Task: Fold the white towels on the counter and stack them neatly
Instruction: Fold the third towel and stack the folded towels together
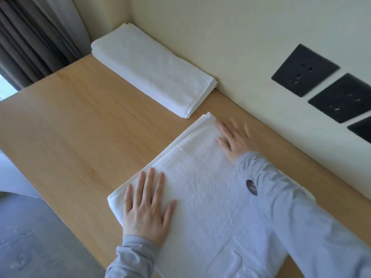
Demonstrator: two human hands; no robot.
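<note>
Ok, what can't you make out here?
Head view:
Flat white terry towel: near end cut off by bottom edge, right side partly under the grey sleeve.
Folded white towel stack by the wall: layers too fine to count.
Third black wall socket plate: cut by right edge.

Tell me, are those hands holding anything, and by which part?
Nothing is gripped: the left hand and right hand lie flat on the white terry towel.

Two white towels on one tabletop [80, 117]: a folded towel [152, 71] by the wall [220, 37], layers too tight to count, and a flat towel [200, 187]. Two hands on it, left hand [144, 205] and right hand [234, 139]. Three black plates [305, 70] on the wall. One curtain [30, 37].
</note>
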